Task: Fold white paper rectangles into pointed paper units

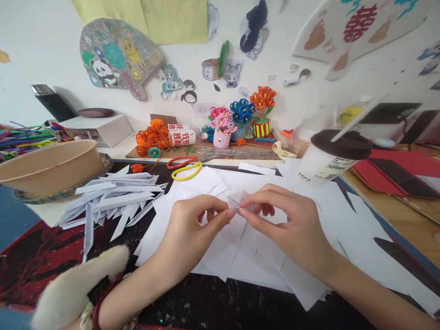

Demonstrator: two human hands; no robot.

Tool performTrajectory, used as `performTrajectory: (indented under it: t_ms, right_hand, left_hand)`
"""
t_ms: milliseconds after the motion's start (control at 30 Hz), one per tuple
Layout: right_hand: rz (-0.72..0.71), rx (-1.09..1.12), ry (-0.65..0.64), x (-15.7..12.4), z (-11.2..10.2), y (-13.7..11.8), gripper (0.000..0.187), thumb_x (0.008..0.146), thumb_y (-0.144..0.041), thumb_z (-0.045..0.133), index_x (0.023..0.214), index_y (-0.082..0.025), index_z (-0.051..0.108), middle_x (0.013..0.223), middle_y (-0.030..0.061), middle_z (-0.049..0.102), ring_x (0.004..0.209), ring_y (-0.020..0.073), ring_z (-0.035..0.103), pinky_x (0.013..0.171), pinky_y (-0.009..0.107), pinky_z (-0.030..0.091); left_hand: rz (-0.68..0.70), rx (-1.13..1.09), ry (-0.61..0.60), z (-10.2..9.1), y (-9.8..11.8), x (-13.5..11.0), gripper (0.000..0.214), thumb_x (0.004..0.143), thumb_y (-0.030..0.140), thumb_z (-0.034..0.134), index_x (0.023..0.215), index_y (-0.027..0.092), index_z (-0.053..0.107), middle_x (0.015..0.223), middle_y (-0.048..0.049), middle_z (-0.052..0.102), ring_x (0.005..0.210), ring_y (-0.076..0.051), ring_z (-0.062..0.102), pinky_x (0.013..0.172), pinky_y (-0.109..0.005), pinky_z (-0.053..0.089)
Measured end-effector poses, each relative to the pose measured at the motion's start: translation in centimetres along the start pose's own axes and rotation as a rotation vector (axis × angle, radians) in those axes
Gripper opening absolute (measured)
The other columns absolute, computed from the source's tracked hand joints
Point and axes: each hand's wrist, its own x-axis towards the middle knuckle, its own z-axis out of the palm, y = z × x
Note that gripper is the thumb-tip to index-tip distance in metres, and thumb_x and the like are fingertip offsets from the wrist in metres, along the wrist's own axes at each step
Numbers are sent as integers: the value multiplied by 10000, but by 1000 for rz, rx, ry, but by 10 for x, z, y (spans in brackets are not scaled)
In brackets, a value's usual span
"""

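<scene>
Both hands meet over a spread of white paper sheets [220, 256]. Between them is a small folded piece of white paper [237, 196]. My left hand [195, 224] pinches its left side with thumb and index finger. From the other side, my right hand [288, 224] pinches it the same way, the fingertips of both hands almost touching. The fingers hide much of the folded piece. To the left lies a pile of narrow folded paper strips [117, 197]. Scissors with one red and one yellow handle [187, 171] rest at the far edge of the sheets.
A round tan bowl [48, 162] stands at left. A white cup with a dark lid and straw [330, 158] stands at right, near red folders [392, 172]. Pipe-cleaner flowers in small pots [222, 137] line the back. A cream fluffy object [79, 288] lies by my left forearm.
</scene>
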Motion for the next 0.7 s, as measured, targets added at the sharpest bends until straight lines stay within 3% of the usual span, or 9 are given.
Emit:
performTrajectory:
  t_ms: [200, 367, 700]
  right_hand:
    - [-46, -6, -15, -1, 0, -1, 94, 827, -145, 640, 848, -220, 693, 738, 23, 618, 637, 129, 542, 350, 178, 345]
    - [-84, 11, -73, 2, -3, -1, 73, 831, -154, 647, 844, -219, 678, 738, 7, 616, 647, 131, 540, 543, 245, 463]
    - [69, 134, -215, 5, -6, 1, 83, 859, -184, 606, 810, -224, 660, 662, -24, 493, 597, 123, 457, 532, 250, 406]
  left_hand:
    - [67, 39, 14, 1, -1, -2, 156, 842, 248, 650, 708, 174, 683, 649, 15, 661, 584, -109, 519, 552, -230, 386]
    - [145, 68, 40, 1, -1, -3, 126, 842, 203, 649, 721, 171, 661, 650, 20, 647, 582, -101, 521, 545, -215, 393]
    - [284, 94, 55, 5, -5, -4, 74, 859, 159, 621, 788, 175, 629, 689, 19, 616, 614, -99, 527, 572, -214, 421]
